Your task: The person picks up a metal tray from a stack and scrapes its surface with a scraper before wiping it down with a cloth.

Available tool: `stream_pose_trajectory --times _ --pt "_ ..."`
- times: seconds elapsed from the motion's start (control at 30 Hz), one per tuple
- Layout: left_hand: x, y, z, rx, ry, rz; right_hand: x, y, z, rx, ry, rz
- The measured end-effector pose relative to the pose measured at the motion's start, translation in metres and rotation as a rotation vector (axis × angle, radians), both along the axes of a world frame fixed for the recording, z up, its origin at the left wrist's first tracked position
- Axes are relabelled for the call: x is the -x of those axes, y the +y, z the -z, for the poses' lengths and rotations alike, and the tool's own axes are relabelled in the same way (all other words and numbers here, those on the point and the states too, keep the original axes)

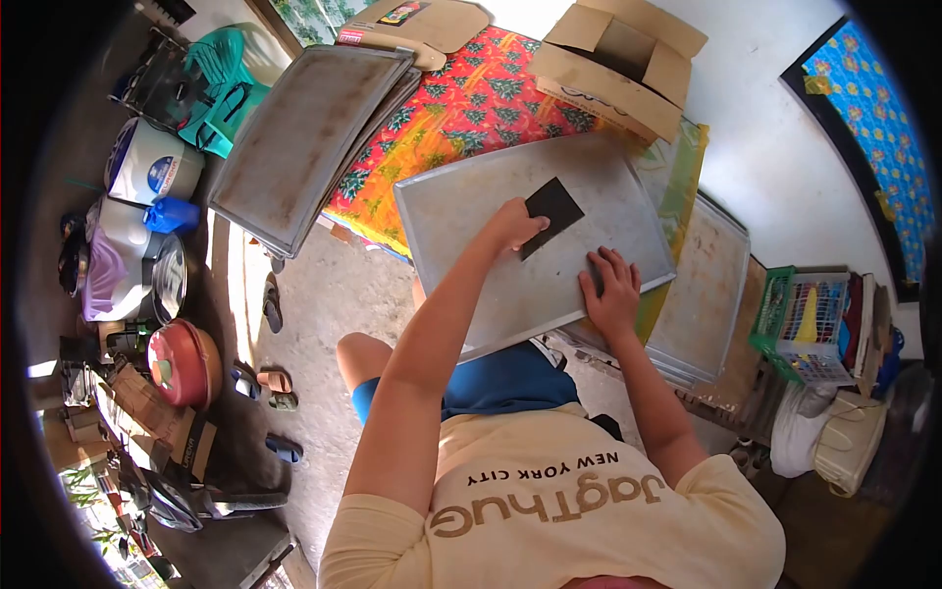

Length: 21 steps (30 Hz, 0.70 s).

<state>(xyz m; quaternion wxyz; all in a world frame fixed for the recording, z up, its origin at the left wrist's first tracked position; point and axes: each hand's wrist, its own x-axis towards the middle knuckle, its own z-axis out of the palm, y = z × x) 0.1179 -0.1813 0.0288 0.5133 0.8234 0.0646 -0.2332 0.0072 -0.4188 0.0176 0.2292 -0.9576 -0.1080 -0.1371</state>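
A shallow grey metal tray (451, 211) lies tilted in front of me, its far side on the table and its near edge above my lap. My left hand (512, 226) grips one end of a black rectangular sheet (561, 208), which lies against the tray's face. The sheet's exact kind does not show. Fingers spread, my right hand (614, 288) rests on the tray near its right side.
Stained metal trays (304, 147) are stacked at the table's left; more trays (702, 285) lean at the right. An open cardboard box (608, 93) stands on the patterned tablecloth (471, 88). Slippers (275, 381) and a red tub (182, 368) are to the left, plastic baskets (805, 324) to the right.
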Motion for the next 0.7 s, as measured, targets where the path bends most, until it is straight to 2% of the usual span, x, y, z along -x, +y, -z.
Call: stream_pose_trajectory --times 0.03,0.13,0.23,0.37,0.43,0.53,0.7 --pt "-0.001 0.000 0.001 -0.002 0.012 0.025 -0.001 -0.001 -0.001 0.003 -0.003 -0.001" --pt "0.020 0.013 -0.005 0.045 -0.072 -0.155 -0.001 0.000 0.001 0.004 -0.009 0.002" --pt "0.052 0.036 -0.018 0.100 -0.101 -0.208 -0.001 -0.001 0.003 -0.001 -0.017 0.002" --pt "0.103 0.060 -0.006 -0.007 -0.073 -0.228 -0.002 -0.001 0.002 -0.003 -0.011 0.004" --pt "0.126 0.063 -0.015 -0.074 -0.048 -0.229 -0.001 0.000 0.002 0.000 -0.011 0.006" --pt "0.150 0.060 -0.006 0.011 -0.099 -0.261 0.000 0.000 0.003 0.005 -0.016 0.005" --pt "0.165 0.050 0.005 -0.083 -0.192 -0.239 -0.001 0.000 0.003 0.011 -0.012 -0.001"
